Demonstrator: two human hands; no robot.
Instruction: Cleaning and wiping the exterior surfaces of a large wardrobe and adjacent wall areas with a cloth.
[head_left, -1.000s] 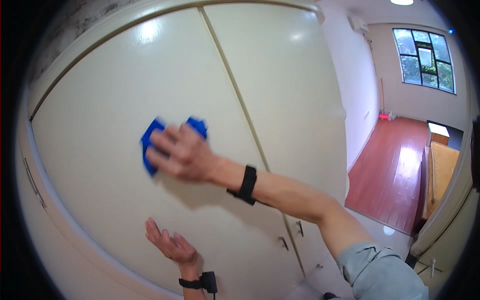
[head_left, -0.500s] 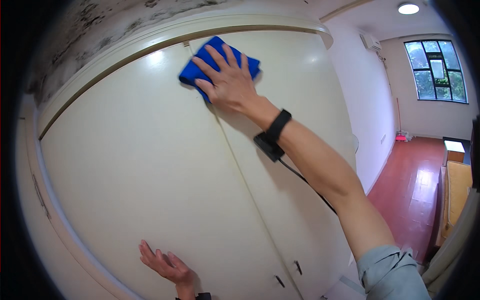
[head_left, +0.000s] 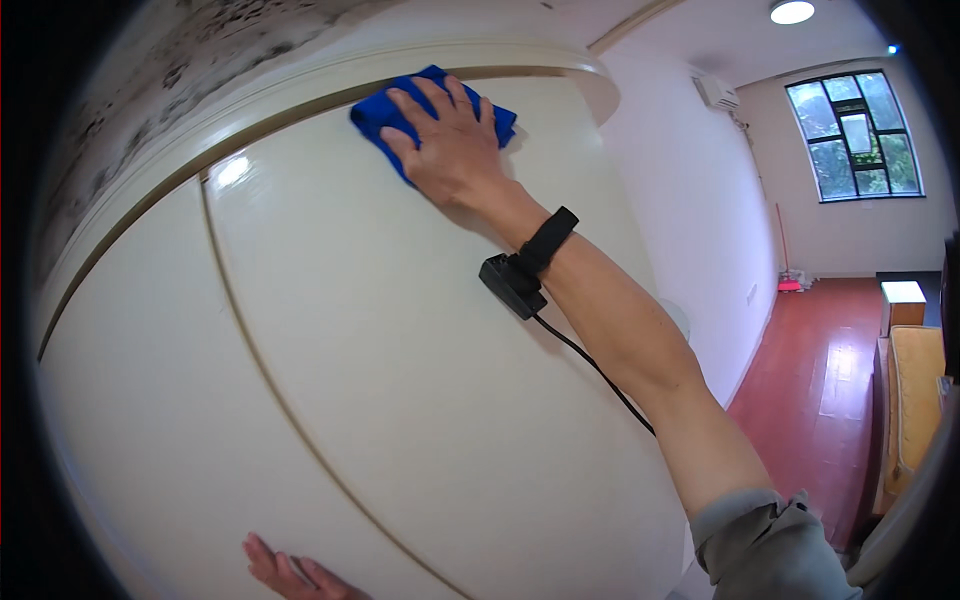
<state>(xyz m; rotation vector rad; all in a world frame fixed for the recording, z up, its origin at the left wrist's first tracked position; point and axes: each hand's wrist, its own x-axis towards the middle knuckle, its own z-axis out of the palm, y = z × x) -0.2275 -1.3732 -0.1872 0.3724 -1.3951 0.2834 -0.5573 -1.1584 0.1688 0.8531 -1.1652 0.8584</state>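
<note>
A folded blue cloth [head_left: 380, 115] lies pressed to the upper part of a cream cabinet door [head_left: 400, 350], close under the top frame. My right hand [head_left: 450, 140] holds it there with a flat palm and spread fingers. The wrist wears a black strap with a small box [head_left: 515, 285] and a cable. Low in the view, my left hand [head_left: 300, 578] is partly cut off by the lower edge. Its fingers are stretched out and hold nothing; it is in front of the neighbouring door [head_left: 140, 400], and whether it touches the surface I cannot tell.
A curved cornice [head_left: 300, 85] runs along the cabinet top, below a ceiling [head_left: 180, 70] with dark stains. On the right are a white wall [head_left: 690, 210], a reddish floor [head_left: 800, 350], a yellow cushion [head_left: 915, 390] and a window [head_left: 857, 140].
My view has swung to the right along the cabinet. The right hand has moved the cloth rightward across the door, away from the seam. My left hand sits lower in view.
</note>
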